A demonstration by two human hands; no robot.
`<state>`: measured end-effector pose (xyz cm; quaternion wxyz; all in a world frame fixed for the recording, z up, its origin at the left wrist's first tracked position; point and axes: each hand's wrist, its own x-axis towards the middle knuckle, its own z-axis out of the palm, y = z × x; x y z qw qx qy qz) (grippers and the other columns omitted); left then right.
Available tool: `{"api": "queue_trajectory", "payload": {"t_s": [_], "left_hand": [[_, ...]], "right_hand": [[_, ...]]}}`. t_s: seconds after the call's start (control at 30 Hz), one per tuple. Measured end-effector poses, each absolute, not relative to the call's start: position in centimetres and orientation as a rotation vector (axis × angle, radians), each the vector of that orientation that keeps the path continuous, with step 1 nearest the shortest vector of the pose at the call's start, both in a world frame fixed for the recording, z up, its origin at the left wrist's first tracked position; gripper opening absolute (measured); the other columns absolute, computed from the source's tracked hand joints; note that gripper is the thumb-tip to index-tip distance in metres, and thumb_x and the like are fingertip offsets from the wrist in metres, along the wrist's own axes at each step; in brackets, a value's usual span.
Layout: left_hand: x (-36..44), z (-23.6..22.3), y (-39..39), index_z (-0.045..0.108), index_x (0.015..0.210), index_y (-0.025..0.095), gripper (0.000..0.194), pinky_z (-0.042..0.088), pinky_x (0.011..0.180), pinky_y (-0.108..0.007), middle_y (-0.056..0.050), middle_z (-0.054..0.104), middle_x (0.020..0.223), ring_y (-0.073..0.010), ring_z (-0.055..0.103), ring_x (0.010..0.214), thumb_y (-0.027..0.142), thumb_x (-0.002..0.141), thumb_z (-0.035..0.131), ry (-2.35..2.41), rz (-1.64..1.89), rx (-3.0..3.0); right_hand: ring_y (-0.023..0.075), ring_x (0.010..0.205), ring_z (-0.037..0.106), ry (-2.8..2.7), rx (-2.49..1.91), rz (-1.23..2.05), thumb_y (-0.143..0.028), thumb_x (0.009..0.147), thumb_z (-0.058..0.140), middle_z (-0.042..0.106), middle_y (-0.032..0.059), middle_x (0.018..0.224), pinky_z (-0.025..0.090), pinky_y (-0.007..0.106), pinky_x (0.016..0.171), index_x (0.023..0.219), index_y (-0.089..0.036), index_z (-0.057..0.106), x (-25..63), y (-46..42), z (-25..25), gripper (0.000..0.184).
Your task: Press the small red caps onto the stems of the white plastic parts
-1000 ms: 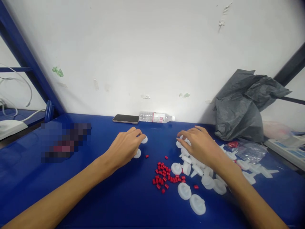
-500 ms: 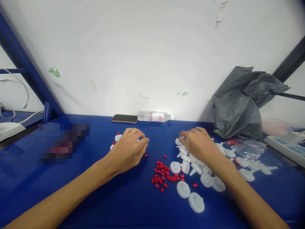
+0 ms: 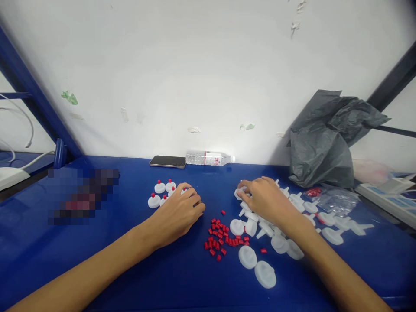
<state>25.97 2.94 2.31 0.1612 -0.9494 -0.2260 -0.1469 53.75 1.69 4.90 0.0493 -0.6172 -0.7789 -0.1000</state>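
On the blue table (image 3: 136,277), left hand (image 3: 177,214) at ten o'clock and right hand (image 3: 264,197) at two, well apart; whether either grips anything, I can't tell; white discs (image 3: 278,244) spread beneath the right; red-topped discs (image 3: 159,188) lie at the left's eleven, red caps (image 3: 220,236) at its four.

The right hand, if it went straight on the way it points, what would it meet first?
Probably the white disc-shaped piece right at the fingertips of the right hand, though depth is unclear and they may be touching.
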Motion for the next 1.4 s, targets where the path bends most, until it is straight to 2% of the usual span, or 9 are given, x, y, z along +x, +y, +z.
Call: {"api": "queue_trajectory", "payload": {"t_s": [0.1, 0.23, 0.37, 0.53, 0.7, 0.87, 1.1, 1.23, 1.4], "left_hand": [[25.9, 2.3, 3.0, 0.064, 0.105, 0.018, 0.015, 0.037, 0.098, -0.046, -0.005, 0.066, 0.097, -0.0226, 0.058, 0.094, 0.012, 0.099, 0.052, -0.659, -0.450, -2.699], [25.7, 2.6, 3.0, 0.062, 0.119, 0.017, 0.028, 0.039, 0.096, -0.045, -0.007, 0.065, 0.104, -0.0245, 0.056, 0.100, 0.005, 0.096, 0.053, -0.643, -0.528, -2.666], [25.9, 2.8, 2.8, 0.065, 0.112, 0.017, 0.023, 0.038, 0.096, -0.043, -0.007, 0.065, 0.104, -0.0236, 0.054, 0.100, 0.004, 0.097, 0.052, -0.601, -0.667, -2.706], [26.3, 2.8, 2.6, 0.066, 0.104, 0.019, 0.014, 0.036, 0.083, -0.037, -0.004, 0.066, 0.097, -0.0216, 0.053, 0.090, 0.019, 0.103, 0.052, -0.665, -0.839, -2.738], [26.4, 2.9, 2.4, 0.066, 0.103, 0.019, 0.014, 0.036, 0.081, -0.037, -0.003, 0.068, 0.096, -0.0206, 0.052, 0.086, 0.023, 0.104, 0.053, -0.731, -0.884, -2.752], [26.5, 2.5, 2.1, 0.066, 0.110, 0.019, 0.013, 0.040, 0.084, -0.035, -0.002, 0.073, 0.105, -0.0194, 0.058, 0.094, 0.019, 0.103, 0.055, -0.745, -1.076, -2.813], [26.6, 2.6, 1.9, 0.069, 0.109, 0.019, 0.016, 0.044, 0.080, -0.034, -0.004, 0.074, 0.103, -0.0185, 0.060, 0.089, 0.019, 0.103, 0.054, -0.757, -1.177, -2.789], [26.5, 2.7, 2.0, 0.070, 0.109, 0.020, 0.015, 0.044, 0.076, -0.033, -0.003, 0.074, 0.097, -0.0175, 0.061, 0.084, 0.022, 0.103, 0.056, -0.795, -1.204, -2.763], [26.6, 2.5, 1.9, 0.068, 0.112, 0.019, 0.015, 0.046, 0.079, -0.033, -0.003, 0.075, 0.101, -0.0170, 0.064, 0.087, 0.018, 0.101, 0.059, -0.730, -1.295, -2.749]], "right_hand": [[0.0274, 0.088, 0.073, -2.391, -1.848, -0.224, -0.031, 0.096, 0.060, 0.080, 0.0043, 0.082, 0.045, 0.040, 0.092, 0.112, -0.023, 0.074, 53.5, 1.7, 5.1, 0.022], [0.0280, 0.092, 0.073, -2.381, -1.827, -0.142, -0.031, 0.092, 0.069, 0.080, 0.0036, 0.088, 0.049, 0.038, 0.084, 0.113, -0.024, 0.074, 53.5, 1.7, 5.2, 0.023], [0.0281, 0.097, 0.073, -2.385, -1.795, -0.083, -0.030, 0.090, 0.072, 0.081, 0.0050, 0.097, 0.051, 0.039, 0.087, 0.116, -0.023, 0.074, 53.5, 1.8, 5.1, 0.027], [0.0306, 0.100, 0.072, -2.402, -1.727, -0.068, -0.037, 0.093, 0.069, 0.079, 0.0097, 0.100, 0.052, 0.043, 0.089, 0.105, -0.020, 0.077, 53.4, 1.9, 5.0, 0.022], [0.0300, 0.099, 0.073, -2.369, -1.652, -0.082, -0.039, 0.098, 0.063, 0.080, 0.0065, 0.092, 0.051, 0.046, 0.097, 0.119, -0.020, 0.070, 53.4, 1.8, 4.9, 0.030], [0.0300, 0.117, 0.066, -2.341, -1.572, -0.091, -0.035, 0.098, 0.062, 0.078, 0.0053, 0.111, 0.050, 0.046, 0.100, 0.120, -0.024, 0.068, 53.1, 1.6, 5.2, 0.026], [0.0280, 0.112, 0.066, -2.359, -1.377, -0.111, -0.036, 0.098, 0.062, 0.075, 0.0078, 0.115, 0.052, 0.048, 0.099, 0.130, -0.022, 0.064, 52.0, 0.7, 5.6, 0.035], [0.0256, 0.113, 0.066, -2.377, -1.311, -0.063, -0.033, 0.097, 0.065, 0.072, 0.0074, 0.121, 0.053, 0.043, 0.099, 0.123, -0.022, 0.067, 51.4, 0.2, 5.7, 0.028], [0.0222, 0.100, 0.072, -2.353, -1.284, -0.010, -0.031, 0.099, 0.061, 0.072, 0.0047, 0.124, 0.059, 0.037, 0.085, 0.129, -0.023, 0.063, 50.8, -0.5, 5.9, 0.031]]}}
